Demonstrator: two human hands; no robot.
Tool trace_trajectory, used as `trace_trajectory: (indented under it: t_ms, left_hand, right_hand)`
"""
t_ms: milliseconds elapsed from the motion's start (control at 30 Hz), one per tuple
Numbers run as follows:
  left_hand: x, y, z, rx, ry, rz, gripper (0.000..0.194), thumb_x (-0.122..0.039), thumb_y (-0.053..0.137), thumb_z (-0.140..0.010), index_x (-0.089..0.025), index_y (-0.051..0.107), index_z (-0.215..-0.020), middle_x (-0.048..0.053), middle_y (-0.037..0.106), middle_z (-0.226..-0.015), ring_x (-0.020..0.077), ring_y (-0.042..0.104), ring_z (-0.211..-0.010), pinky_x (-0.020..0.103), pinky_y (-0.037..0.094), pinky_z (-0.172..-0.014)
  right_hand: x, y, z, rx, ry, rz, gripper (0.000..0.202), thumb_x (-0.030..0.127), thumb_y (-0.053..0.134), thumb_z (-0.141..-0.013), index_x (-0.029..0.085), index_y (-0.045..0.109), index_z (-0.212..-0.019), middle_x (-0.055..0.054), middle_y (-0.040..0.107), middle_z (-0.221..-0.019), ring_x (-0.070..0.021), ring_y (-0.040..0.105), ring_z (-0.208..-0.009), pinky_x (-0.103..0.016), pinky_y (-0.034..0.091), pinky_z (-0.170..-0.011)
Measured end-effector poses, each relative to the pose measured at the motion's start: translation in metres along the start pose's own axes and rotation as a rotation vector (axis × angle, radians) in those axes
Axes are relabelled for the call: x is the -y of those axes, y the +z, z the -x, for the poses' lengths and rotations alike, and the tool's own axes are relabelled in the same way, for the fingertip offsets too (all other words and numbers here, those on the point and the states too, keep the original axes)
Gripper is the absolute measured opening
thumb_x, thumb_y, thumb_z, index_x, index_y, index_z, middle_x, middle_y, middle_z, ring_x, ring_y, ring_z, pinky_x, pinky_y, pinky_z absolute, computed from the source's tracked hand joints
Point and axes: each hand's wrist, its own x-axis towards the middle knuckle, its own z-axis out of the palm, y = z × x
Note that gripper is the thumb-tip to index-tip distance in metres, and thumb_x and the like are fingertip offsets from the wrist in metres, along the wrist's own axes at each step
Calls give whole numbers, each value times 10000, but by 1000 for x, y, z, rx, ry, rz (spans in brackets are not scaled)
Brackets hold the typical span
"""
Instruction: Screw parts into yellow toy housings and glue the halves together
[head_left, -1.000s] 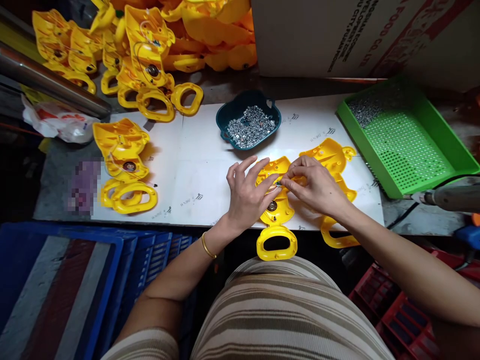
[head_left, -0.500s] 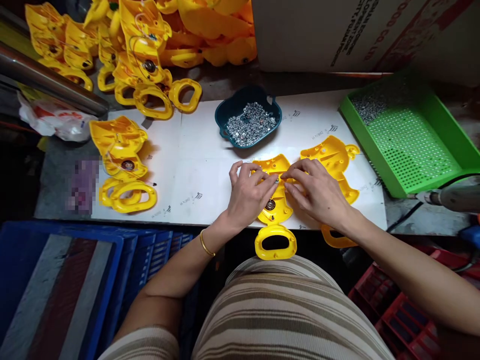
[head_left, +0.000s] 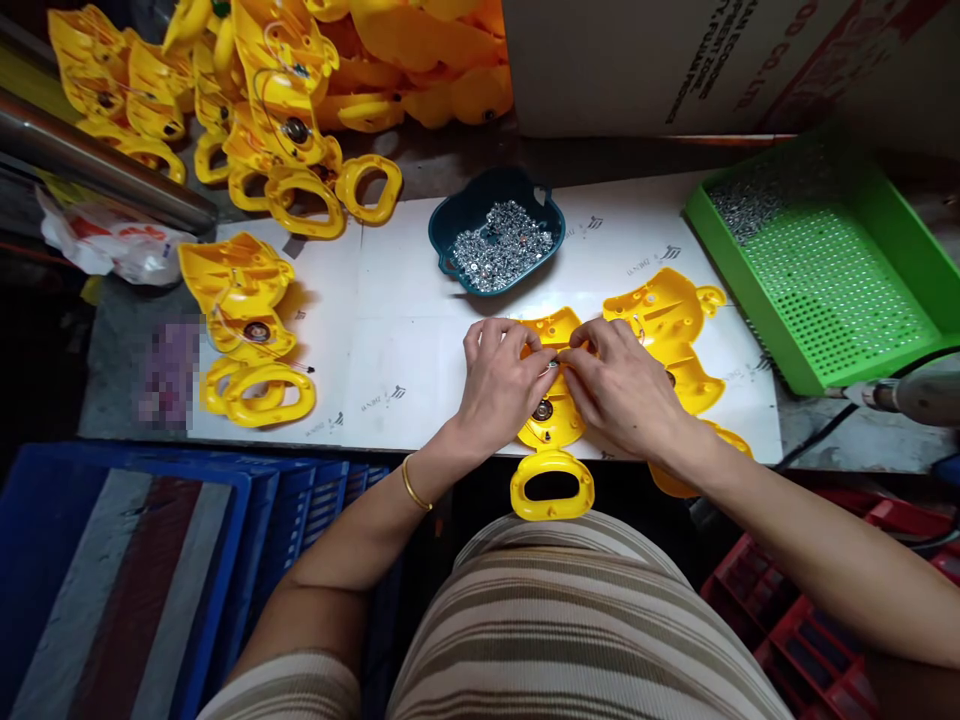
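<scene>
Left hand (head_left: 499, 385) and right hand (head_left: 624, 388) nearly meet, fingertips of each pinched together, seemingly on a small, mostly hidden part (head_left: 553, 364), over the yellow shell (head_left: 566, 418) just right of the frame's centre, below the teal bowl (head_left: 469, 212).

Well beyond the right hand (head_left: 622, 390) I can see a big cardboard box (head_left: 600, 70) with black and red lettering. Far out past the left hand (head_left: 495, 390), on its left, slants a shiny metal pole (head_left: 105, 165), a crumpled plastic bag (head_left: 105, 240) just in front, and a purple thing (head_left: 171, 370) too blurred to make out. Blue crates (head_left: 240, 520) sit lower on that side; red crates (head_left: 802, 640) stand low, right of the right hand.
</scene>
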Motion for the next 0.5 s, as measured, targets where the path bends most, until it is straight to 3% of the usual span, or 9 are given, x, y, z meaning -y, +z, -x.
trace_trajectory:
  t_ms: [300, 400, 500]
  left_hand:
    - [5, 0, -4, 102, -49, 20, 136, -308, 650, -893, -259, 741, -982, 59, 641, -982, 260, 462, -1040, 440, 329, -879]
    - [7, 1, -5, 105, -58, 32, 150, -325, 653, -890, -263, 742, -993, 56, 642, -984, 258, 457, -1023, 428, 329, -856]
    - [8, 1, -5, 111, -64, 49, 156, -327, 659, -886, -268, 747, -999, 57, 640, -981, 257, 454, -1017, 423, 325, -849]
  right_hand:
    - [-8, 4, -2, -86, -24, -116, 258, 127, 467, -877, 89, 703, -972, -171, 632, -1010, -279, 551, -923, -424, 518, -785]
    - [-11, -2, 0, -220, -19, -258, 261, 129, 483, -883, 90, 667, -1064, -162, 645, -1025, -262, 593, -946, -426, 534, -815]
    - [-12, -22, 19, -428, -25, -340, 280, 95, 544, -853, 154, 665, -1099, -129, 655, -1032, -240, 622, -973, -407, 538, -835]
